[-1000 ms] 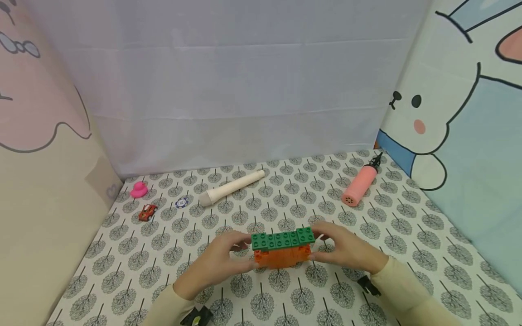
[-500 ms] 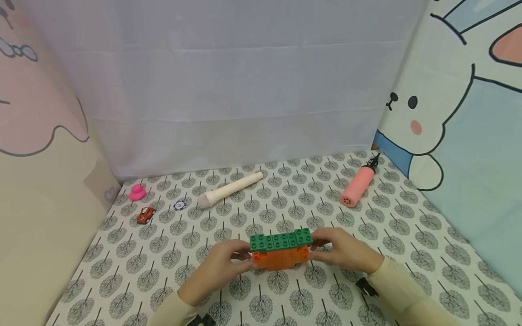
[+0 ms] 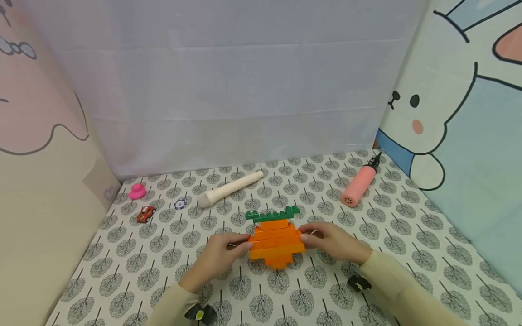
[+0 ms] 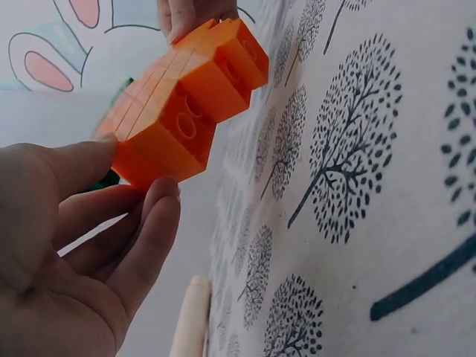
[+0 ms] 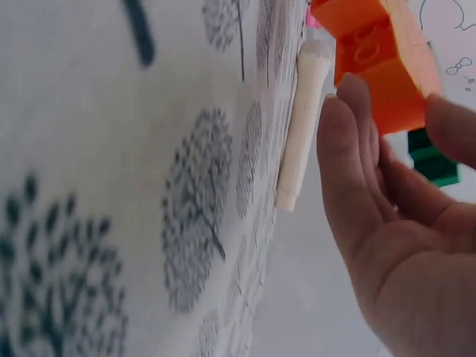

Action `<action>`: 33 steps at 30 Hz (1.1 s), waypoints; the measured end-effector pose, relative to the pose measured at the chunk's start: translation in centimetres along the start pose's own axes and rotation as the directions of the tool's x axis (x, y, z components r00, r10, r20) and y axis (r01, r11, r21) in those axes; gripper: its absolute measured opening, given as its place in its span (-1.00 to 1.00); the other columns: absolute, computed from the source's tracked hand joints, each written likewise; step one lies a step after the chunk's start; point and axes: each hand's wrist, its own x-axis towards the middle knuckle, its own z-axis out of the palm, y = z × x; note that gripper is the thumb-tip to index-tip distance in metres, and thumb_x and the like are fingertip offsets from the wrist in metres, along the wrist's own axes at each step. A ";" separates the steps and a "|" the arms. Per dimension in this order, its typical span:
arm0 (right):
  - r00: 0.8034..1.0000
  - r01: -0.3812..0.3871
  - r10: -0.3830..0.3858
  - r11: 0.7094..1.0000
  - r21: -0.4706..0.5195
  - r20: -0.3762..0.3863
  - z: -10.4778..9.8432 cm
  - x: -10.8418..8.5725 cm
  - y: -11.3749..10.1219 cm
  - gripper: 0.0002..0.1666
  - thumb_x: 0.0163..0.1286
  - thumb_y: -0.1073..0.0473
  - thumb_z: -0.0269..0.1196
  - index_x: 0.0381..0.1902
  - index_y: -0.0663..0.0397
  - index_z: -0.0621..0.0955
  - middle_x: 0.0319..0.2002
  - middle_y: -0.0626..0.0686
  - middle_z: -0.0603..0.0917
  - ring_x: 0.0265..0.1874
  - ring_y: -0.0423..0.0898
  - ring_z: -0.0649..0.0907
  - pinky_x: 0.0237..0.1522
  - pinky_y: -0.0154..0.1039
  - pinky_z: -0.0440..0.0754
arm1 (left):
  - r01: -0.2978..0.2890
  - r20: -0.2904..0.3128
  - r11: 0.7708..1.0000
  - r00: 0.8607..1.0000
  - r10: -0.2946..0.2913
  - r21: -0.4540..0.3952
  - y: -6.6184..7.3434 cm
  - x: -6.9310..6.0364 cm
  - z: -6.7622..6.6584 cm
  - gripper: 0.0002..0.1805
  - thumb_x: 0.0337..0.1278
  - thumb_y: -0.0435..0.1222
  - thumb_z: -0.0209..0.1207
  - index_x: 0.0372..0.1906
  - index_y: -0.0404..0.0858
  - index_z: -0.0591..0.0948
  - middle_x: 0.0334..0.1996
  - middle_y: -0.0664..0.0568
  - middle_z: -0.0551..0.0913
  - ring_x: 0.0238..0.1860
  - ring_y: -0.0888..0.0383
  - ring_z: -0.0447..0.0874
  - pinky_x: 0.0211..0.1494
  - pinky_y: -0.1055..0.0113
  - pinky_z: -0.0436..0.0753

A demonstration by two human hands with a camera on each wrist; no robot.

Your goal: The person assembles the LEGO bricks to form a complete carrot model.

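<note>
A block-built carrot [image 3: 278,242], orange with a studded green top [image 3: 273,214], is held between both hands above the patterned cloth. My left hand [image 3: 222,256] pinches its left side between thumb and fingers. On the opposite side my right hand [image 3: 334,242] pinches the orange blocks in the same manner. In the left wrist view the carrot's orange blocks [image 4: 178,111] tilt above the cloth, with the left thumb on their face and fingertips underneath. The right wrist view catches the orange blocks [image 5: 387,82] between the right thumb and fingers.
Behind the carrot lies a cream-coloured microphone-shaped stick [image 3: 230,188]. A pink hand pump [image 3: 360,183] rests at the back right. At the left are a pink rubber duck [image 3: 137,191], a red toy car [image 3: 145,213] and a blue-white poker chip [image 3: 180,204].
The carrot has tipped: its green top has swung back, away from me, and its broad orange face now shows. Both hands keep hold and have turned slightly with it.
</note>
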 end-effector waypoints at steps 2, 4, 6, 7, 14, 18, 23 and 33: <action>0.999 -0.049 0.049 0.997 0.056 0.013 0.2 0.3 -0.2 -0.43 0.50 -0.16 0.13 0.23 0.11 0.57 -0.12 -0.04 0.71 -0.19 -0.15 0.70 -0.01 -0.11 0.66 | 0.016 0.001 1.000 1.000 -0.016 0.005 -0.2 0.3 0.0 -0.55 0.30 0.05 0.21 0.08 -0.17 0.71 -0.07 0.08 0.76 -0.13 0.25 0.72 -0.09 0.44 0.68; 0.996 -0.083 0.080 0.989 0.121 0.030 0.4 0.6 -0.2 -0.41 0.52 -0.14 0.12 0.23 0.20 0.55 -0.16 0.00 0.72 -0.25 -0.11 0.72 -0.02 -0.10 0.69 | 0.036 0.003 0.999 0.999 -0.036 0.019 -0.3 0.5 0.1 -0.56 0.31 0.07 0.19 0.08 -0.14 0.72 -0.08 0.12 0.76 -0.11 0.26 0.71 -0.07 0.40 0.68; 0.993 -0.113 0.106 0.978 0.178 0.047 0.6 0.9 -0.2 -0.41 0.53 -0.11 0.11 0.23 0.27 0.53 -0.21 0.02 0.73 -0.28 -0.07 0.74 -0.05 -0.13 0.71 | 0.060 0.005 0.998 0.998 -0.061 0.026 -0.5 0.7 0.1 -0.55 0.32 0.09 0.17 0.08 -0.11 0.72 -0.08 0.13 0.77 -0.12 0.26 0.70 -0.07 0.35 0.69; 0.991 -0.128 0.119 0.969 0.211 0.056 0.7 1.1 -0.2 -0.42 0.53 -0.08 0.11 0.22 0.30 0.52 -0.22 0.05 0.74 -0.29 -0.04 0.75 -0.06 -0.14 0.72 | 0.074 0.004 0.997 0.997 -0.074 0.030 -0.6 0.8 0.2 -0.55 0.32 0.10 0.17 0.08 -0.10 0.72 -0.08 0.14 0.77 -0.11 0.26 0.70 -0.07 0.32 0.69; 0.977 -0.212 0.193 0.931 0.296 0.094 1.7 2.1 -0.1 -0.53 0.56 0.09 0.09 0.16 0.41 0.55 -0.24 0.11 0.75 -0.29 -0.01 0.75 -0.19 -0.17 0.76 | 0.113 -0.054 0.992 0.992 -0.110 0.053 -1.3 1.1 0.8 -0.66 0.35 0.01 0.18 0.01 -0.08 0.75 -0.08 0.10 0.77 -0.13 0.19 0.70 -0.02 0.18 0.70; 0.967 -0.253 0.244 0.930 0.265 0.068 1.9 2.4 -0.1 -0.57 0.56 0.12 0.08 0.13 0.38 0.58 -0.34 0.11 0.74 -0.36 -0.05 0.74 -0.25 -0.20 0.76 | 0.126 -0.079 0.989 0.990 -0.120 0.072 -1.2 1.1 1.2 -0.70 0.35 -0.02 0.20 -0.03 -0.06 0.77 -0.11 0.11 0.78 -0.21 0.21 0.68 -0.05 0.19 0.68; 0.956 -0.291 0.290 0.923 0.252 0.041 2.1 2.6 -0.1 -0.59 0.55 0.13 0.10 0.11 0.38 0.59 -0.41 0.12 0.72 -0.41 -0.08 0.73 -0.28 -0.22 0.76 | 0.137 -0.089 0.985 0.988 -0.128 0.102 -0.9 1.2 1.5 -0.72 0.34 -0.06 0.21 -0.04 -0.09 0.77 -0.10 0.06 0.78 -0.14 0.19 0.70 0.02 0.11 0.69; 0.953 -0.294 0.302 0.935 0.201 -0.013 2.2 2.6 -0.9 -0.67 0.53 0.14 0.14 -0.04 0.30 0.68 -0.50 0.09 0.73 -0.51 -0.11 0.72 -0.36 -0.24 0.76 | 0.132 -0.091 0.984 0.988 -0.122 0.115 -0.7 1.6 1.4 -0.73 0.35 -0.10 0.21 -0.04 -0.14 0.77 -0.16 0.01 0.79 -0.64 0.22 0.29 -0.55 0.34 0.44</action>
